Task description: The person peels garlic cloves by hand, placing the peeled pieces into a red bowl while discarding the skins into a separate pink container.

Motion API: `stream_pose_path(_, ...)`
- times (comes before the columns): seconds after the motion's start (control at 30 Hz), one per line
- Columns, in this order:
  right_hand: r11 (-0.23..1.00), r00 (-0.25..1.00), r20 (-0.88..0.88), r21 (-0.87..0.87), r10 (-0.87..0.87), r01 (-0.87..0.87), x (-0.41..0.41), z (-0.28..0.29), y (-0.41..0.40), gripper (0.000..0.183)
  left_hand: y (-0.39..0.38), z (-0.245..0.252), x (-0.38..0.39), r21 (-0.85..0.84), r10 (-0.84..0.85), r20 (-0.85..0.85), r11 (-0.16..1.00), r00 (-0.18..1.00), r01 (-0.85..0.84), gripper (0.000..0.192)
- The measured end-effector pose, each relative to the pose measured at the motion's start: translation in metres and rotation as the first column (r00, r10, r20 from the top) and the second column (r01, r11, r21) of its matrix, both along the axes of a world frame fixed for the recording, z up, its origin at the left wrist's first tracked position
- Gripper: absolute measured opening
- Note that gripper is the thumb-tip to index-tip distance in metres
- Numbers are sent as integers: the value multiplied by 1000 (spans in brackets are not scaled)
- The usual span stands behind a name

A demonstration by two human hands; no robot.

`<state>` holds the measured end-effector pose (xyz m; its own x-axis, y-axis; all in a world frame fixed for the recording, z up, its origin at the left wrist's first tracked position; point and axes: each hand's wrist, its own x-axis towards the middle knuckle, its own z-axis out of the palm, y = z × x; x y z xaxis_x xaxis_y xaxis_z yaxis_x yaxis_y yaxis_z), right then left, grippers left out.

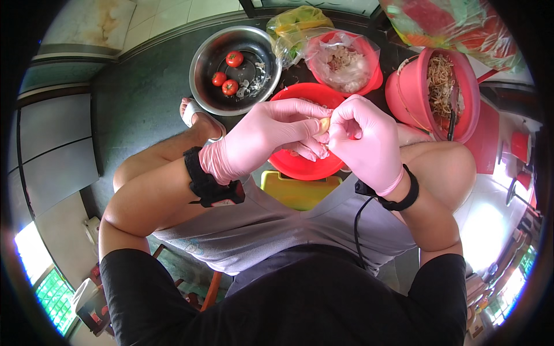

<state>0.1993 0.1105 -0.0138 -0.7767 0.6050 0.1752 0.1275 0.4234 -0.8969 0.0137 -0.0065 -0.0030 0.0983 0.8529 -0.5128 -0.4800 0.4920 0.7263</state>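
Note:
Both my hands wear pink gloves and meet above a red plastic basin (285, 163). Between its thumb and fingers my left hand (272, 134) holds a small pale-yellow piece (323, 125), which looks like a garlic clove. The fingertips of my right hand (365, 138) are pinched together at the right side of that piece; whether they grip part of it cannot be told. Light scraps lie in the basin, partly hidden under my hands. Beyond it, a pink basin (375, 82) lined with a clear plastic bag (352, 71) holds whitish peelings or cloves.
A steel bowl (197, 91) at the upper left holds tomatoes (234, 59) and white skins. A pink bucket (404, 95) of dry scraps with a dark-handled tool stands at the right. Behind are a bag of greens (298, 26) and a large plastic bag (454, 26). A yellow-green plastic object (298, 192) lies near my knees.

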Motion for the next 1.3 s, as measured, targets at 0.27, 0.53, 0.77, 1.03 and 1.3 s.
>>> stream_pose_path(0.27, 993, 1000, 3, -116, -1, 1, 3, -3, 0, 14, -1, -17, -5, 62, 20, 203, 998, 979, -33, 37)
stream_pose_path(0.53, 984, 1000, -9, -178, 13, -14, 3, 0, 1, 13, 1, -14, -8, 24, 64, 313, 997, 948, -76, 36)
stream_pose_path(0.77, 974, 1000, -15, -227, -4, 1, 3, -2, 1, 12, -1, -15, -7, 38, 96, 310, 993, 946, -114, 38)
stream_pose_path(1.03, 1000, 1000, -7, 8, -8, 8, 2, 3, 1, 15, 0, -7, -5, 114, 50, 28, 992, 998, -53, 33)
stream_pose_path(1.3, 998, 1000, -16, 67, 23, -22, 1, 7, 2, 15, -1, 0, 2, 137, 94, -135, 988, 986, -75, 28)
